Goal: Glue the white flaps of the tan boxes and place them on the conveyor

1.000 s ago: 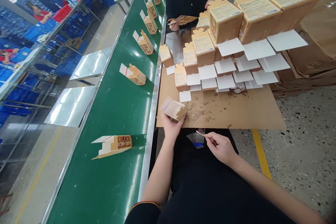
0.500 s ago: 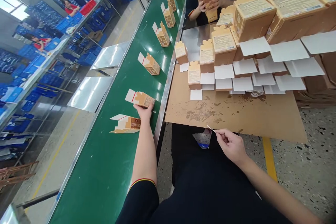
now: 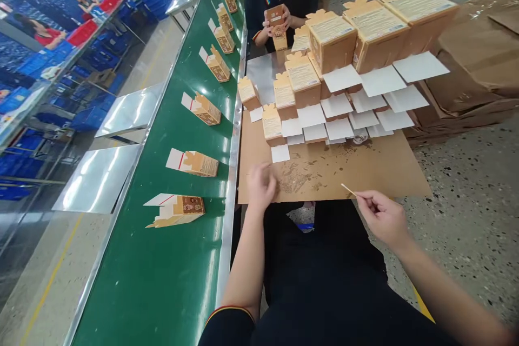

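My right hand [image 3: 383,219] pinches a cotton swab [image 3: 347,190], a thin pale stick whose white tip points up and left over the near edge of the cardboard sheet [image 3: 385,173]. My left hand [image 3: 261,186], a little blurred, hovers above the sheet's left part. Its fingers are loosely curved and apart, and nothing shows in them. The nearest carton on the sheet is a small tan carton [image 3: 272,125] with a white flap toward me. On the green conveyor belt [image 3: 170,281], a carton with raised flaps [image 3: 190,206] and another open carton [image 3: 203,165] stand left of my left hand.
Stacked tan cartons [image 3: 330,43] with white flaps fill the back of the sheet. Dark glue-like stains [image 3: 300,178] mark its front. Across the table, a co-worker [image 3: 279,5] holds a carton. The belt's metal rail [image 3: 231,184] runs along the table's left side.
My left hand has let go of a carton on the belt and moved right, over the cardboard sheet. My right hand still holds the swab. The view has shifted.
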`<state>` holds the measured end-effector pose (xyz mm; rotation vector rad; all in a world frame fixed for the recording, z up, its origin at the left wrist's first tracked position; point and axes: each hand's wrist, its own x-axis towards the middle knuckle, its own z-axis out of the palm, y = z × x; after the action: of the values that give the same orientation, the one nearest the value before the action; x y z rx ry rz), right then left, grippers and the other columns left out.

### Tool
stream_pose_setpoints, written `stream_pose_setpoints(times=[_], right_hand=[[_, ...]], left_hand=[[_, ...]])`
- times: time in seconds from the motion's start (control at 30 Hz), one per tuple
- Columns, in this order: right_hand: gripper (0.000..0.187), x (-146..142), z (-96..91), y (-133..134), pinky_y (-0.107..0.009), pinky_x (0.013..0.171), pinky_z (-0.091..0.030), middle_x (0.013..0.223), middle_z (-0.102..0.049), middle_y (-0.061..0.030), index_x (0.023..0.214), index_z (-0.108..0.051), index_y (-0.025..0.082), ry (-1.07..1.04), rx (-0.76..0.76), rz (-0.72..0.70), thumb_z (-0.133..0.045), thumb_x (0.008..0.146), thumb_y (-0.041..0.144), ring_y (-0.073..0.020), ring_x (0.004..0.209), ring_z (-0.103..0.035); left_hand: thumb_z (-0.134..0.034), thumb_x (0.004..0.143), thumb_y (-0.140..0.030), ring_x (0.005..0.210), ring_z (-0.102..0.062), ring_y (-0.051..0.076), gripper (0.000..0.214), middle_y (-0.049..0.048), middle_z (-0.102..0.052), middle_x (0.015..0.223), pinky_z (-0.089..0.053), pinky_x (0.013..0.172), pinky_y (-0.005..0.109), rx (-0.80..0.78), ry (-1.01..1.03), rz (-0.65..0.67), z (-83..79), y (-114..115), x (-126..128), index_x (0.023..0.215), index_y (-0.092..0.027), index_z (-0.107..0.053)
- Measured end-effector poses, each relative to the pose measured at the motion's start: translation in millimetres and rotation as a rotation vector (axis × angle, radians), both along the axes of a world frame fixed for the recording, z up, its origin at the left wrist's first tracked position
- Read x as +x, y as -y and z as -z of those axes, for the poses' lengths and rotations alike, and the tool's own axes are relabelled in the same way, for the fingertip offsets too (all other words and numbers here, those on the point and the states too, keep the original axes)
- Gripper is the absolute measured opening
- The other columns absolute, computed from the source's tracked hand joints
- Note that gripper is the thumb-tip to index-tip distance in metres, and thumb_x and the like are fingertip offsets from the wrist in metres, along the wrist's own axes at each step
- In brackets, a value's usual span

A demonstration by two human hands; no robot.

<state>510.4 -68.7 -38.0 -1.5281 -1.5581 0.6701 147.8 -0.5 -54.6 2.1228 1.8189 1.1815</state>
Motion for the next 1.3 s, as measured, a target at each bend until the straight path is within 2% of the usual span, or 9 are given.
stream_pose_setpoints(times=[0.17,0.33,0.43,0.57,0.67,0.83,1.0,1.13,1.3], right_hand=[[0.034,15.6,-13.1,-60.3,-0.029,0.056,-0.044,0.064,-0.06,-0.0009,0.091,-0.077,0.021,0.158,0.052,0.039,-0.062,0.108,0.047,-0.0155,0.054,-0.053],[0.015,33.8,-37.9,-118.2,-0.032,0.061,-0.04,0.074,-0.069,-0.006,0.1,-0.077,0.019,0.459,-0.101,0.071,-0.063,0.103,0.024,-0.021,0.064,-0.061],[0.013,33.3,-50.4,-142.7,-0.031,0.066,-0.035,0.082,-0.074,-0.0096,0.102,-0.077,0.015,0.643,-0.186,0.021,-0.064,0.103,0.014,-0.0203,0.07,-0.062],[0.017,26.3,-62.2,-166.6,-0.033,0.067,-0.026,0.076,-0.07,-0.0096,0.089,-0.07,0.014,0.744,-0.212,-0.063,-0.063,0.103,0.008,-0.0149,0.065,-0.053],[0.023,24.5,-68.6,-174.9,-0.033,0.067,-0.023,0.069,-0.065,-0.0069,0.079,-0.064,0.017,0.763,-0.214,-0.097,-0.068,0.098,0.005,-0.013,0.061,-0.044],[0.016,40.7,-73.4,-153.7,-0.032,0.062,-0.029,0.066,-0.064,-0.0039,0.085,-0.068,0.019,0.628,-0.148,-0.07,-0.067,0.098,0.01,-0.016,0.058,-0.048],[0.013,42.6,-67.8,-92.1,-0.029,0.055,-0.042,0.067,-0.066,-0.0016,0.099,-0.079,0.02,0.249,-0.042,-0.061,-0.067,0.101,0.025,-0.0168,0.058,-0.058],[0.02,-7.8,-48.8,-50.6,-0.027,0.05,-0.043,0.07,-0.068,-0.0001,0.106,-0.082,0.022,0.02,0.011,-0.207,-0.065,0.108,0.032,-0.0146,0.054,-0.057],[0.024,-87.9,-0.9,-40.0,-0.03,0.065,-0.05,0.071,-0.071,-0.0014,0.103,-0.079,0.023,0.07,0.113,-0.385,-0.056,0.109,0.021,-0.0174,0.062,-0.063]], left_hand=[[-0.059,0.11,-0.03,0.159,-0.058,0.037,0.048,0.0138,-0.068,0.165,-0.037,0.134,0.064,-0.266,-0.178,0.117,-6.2,-18.9,40.1,0.157,-0.03,-0.066],[-0.058,0.111,-0.033,0.127,-0.075,0.034,0.027,0.0118,-0.084,0.132,-0.049,0.117,0.055,-0.282,-0.119,0.108,-11.2,27.7,26.7,0.127,-0.03,-0.08],[-0.058,0.111,-0.037,0.106,-0.076,0.029,0.025,0.0096,-0.083,0.108,-0.055,0.104,0.048,-0.193,0.13,0.014,-15.0,41.5,8.9,0.106,-0.027,-0.079],[-0.061,0.108,-0.045,0.109,-0.076,0.028,0.027,0.0112,-0.08,0.116,-0.058,0.1,0.042,-0.24,0.545,-0.249,-18.2,4.9,-6.7,0.117,-0.024,-0.075],[-0.072,0.101,-0.052,0.124,-0.072,0.033,0.034,0.0136,-0.079,0.119,-0.056,0.112,0.047,-0.439,0.56,-0.238,-18.7,-34.5,-3.9,0.118,-0.023,-0.077],[-0.07,0.103,-0.066,0.138,-0.064,0.044,0.043,0.0163,-0.078,0.112,-0.045,0.126,0.065,-0.56,0.498,-0.142,-15.1,-37.2,15.2,0.105,-0.026,-0.083],[-0.076,0.099,-0.072,0.148,-0.067,0.038,0.055,0.014,-0.078,0.143,-0.049,0.129,0.055,-0.474,0.973,-0.046,-18.2,16.1,14.9,0.131,-0.027,-0.08],[-0.1,0.081,-0.061,0.148,-0.069,0.037,0.073,0.0145,-0.075,0.154,-0.057,0.124,0.053,-0.443,1.233,-0.041,-25.4,22.1,8.4,0.139,-0.026,-0.074],[-0.11,0.067,-0.054,0.141,-0.074,0.036,0.077,0.0156,-0.08,0.14,-0.055,0.126,0.053,-0.399,1.142,-0.092,-18.7,-2.9,9.6,0.127,-0.023,-0.073]])
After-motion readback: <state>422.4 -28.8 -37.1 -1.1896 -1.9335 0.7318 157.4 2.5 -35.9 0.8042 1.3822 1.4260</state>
